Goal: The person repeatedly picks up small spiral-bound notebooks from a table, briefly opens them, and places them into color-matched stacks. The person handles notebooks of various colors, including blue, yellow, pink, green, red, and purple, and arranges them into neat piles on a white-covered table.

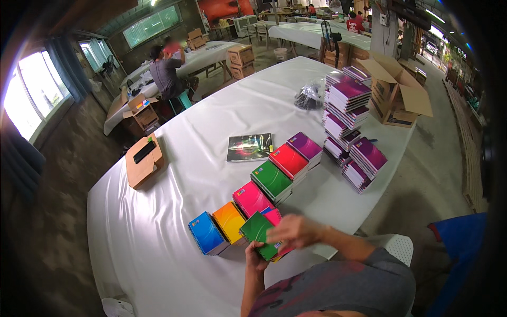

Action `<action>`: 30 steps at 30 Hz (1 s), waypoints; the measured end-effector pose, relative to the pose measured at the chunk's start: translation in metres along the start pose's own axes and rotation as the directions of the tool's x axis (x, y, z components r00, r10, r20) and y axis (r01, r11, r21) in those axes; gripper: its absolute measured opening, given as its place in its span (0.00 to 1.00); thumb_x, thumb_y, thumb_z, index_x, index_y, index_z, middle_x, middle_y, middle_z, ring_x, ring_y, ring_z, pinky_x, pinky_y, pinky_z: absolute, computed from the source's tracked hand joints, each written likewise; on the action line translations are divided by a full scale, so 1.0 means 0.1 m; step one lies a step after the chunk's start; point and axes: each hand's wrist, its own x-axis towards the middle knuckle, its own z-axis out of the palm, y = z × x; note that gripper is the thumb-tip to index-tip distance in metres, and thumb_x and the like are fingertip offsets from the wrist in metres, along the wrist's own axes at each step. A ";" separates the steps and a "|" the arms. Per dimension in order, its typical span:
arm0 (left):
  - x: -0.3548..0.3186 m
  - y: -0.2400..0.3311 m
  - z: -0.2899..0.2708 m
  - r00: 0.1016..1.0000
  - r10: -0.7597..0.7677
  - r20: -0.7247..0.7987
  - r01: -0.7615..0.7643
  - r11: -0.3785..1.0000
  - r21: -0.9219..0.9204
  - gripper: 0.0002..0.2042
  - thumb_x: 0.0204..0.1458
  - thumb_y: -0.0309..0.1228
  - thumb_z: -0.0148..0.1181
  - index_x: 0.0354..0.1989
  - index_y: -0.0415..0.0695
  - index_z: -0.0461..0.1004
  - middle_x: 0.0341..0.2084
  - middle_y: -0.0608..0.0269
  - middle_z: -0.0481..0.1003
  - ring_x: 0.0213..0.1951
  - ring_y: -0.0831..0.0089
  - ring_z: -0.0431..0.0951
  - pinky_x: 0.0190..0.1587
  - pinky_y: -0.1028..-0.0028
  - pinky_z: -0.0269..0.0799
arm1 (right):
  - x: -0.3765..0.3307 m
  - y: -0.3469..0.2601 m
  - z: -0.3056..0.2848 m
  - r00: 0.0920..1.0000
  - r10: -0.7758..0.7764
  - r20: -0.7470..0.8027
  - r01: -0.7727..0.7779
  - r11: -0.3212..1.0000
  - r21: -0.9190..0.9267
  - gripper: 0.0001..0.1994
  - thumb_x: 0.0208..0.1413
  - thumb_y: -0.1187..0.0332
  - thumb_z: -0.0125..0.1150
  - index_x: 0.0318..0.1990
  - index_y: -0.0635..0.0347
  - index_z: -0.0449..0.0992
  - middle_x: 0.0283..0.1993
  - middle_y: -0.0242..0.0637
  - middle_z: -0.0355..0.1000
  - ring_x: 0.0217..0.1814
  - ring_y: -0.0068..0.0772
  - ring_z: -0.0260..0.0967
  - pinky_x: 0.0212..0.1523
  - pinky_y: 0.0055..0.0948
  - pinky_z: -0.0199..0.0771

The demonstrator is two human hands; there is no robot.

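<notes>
My left hand (255,257) grips the near edge of a small bundle of spiral notebooks, with a green notebook (257,227) on top and pink and yellow ones partly showing under it. Over the right side of this bundle is my right hand (297,231), smeared by motion, its fingers unclear. Just beyond, stacks of spiral notebooks stand in a slanting row: blue (205,231), yellow (229,222), pink (252,198), green (271,178), red (289,160) and purple (305,145).
A dark, shiny flat pack (249,147) lies behind the row. Tall piles of purple notebooks (348,95) stand at right, near an open carton (398,95) and a clear plastic bag (310,96). At left, a phone (143,152) rests on a cardboard box (138,177). Another person (168,74) sits farther back.
</notes>
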 end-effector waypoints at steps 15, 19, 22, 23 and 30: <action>0.30 -0.34 0.37 0.980 0.135 -0.145 -0.100 0.969 0.227 0.17 0.47 0.30 0.52 0.47 0.38 0.66 0.40 0.57 0.72 0.43 0.63 0.73 0.50 0.63 0.68 | -0.61 1.60 -0.27 0.681 0.251 -0.688 -0.464 0.875 -0.140 0.15 0.45 0.75 0.59 0.42 0.50 0.76 0.45 0.27 0.74 0.52 0.29 0.68 0.58 0.42 0.57; 0.40 -0.44 0.61 0.974 0.158 -0.164 -0.141 0.984 0.110 0.19 0.48 0.36 0.55 0.47 0.41 0.67 0.39 0.56 0.73 0.40 0.63 0.74 0.46 0.62 0.71 | -0.44 0.87 -0.64 0.772 -0.036 -0.635 -0.231 0.914 -0.333 0.13 0.45 0.75 0.60 0.41 0.52 0.77 0.44 0.29 0.74 0.51 0.31 0.69 0.55 0.38 0.62; 0.43 -0.51 0.71 0.981 0.177 -0.079 -0.177 0.984 0.013 0.21 0.48 0.38 0.56 0.49 0.41 0.66 0.40 0.56 0.73 0.41 0.63 0.74 0.46 0.63 0.71 | -0.51 0.57 -0.56 0.919 -0.163 -0.360 0.046 0.949 -0.312 0.12 0.48 0.72 0.56 0.42 0.51 0.76 0.47 0.29 0.72 0.50 0.28 0.69 0.55 0.35 0.62; 0.44 -0.50 0.67 0.984 0.167 -0.059 -0.165 0.985 0.043 0.21 0.47 0.37 0.56 0.49 0.41 0.65 0.41 0.56 0.72 0.41 0.63 0.74 0.47 0.63 0.70 | -0.51 0.49 -0.51 0.947 -0.208 -0.246 0.126 0.941 -0.313 0.12 0.48 0.71 0.55 0.42 0.50 0.75 0.48 0.29 0.72 0.51 0.27 0.68 0.55 0.34 0.62; 0.29 -0.54 0.45 0.962 0.238 -0.135 -0.195 0.944 0.267 0.23 0.44 0.28 0.58 0.51 0.38 0.63 0.44 0.55 0.71 0.46 0.61 0.73 0.51 0.61 0.68 | -0.31 0.95 -0.40 0.974 -0.101 -0.204 0.086 0.993 -0.083 0.17 0.44 0.61 0.64 0.43 0.52 0.74 0.46 0.34 0.71 0.52 0.36 0.66 0.54 0.34 0.63</action>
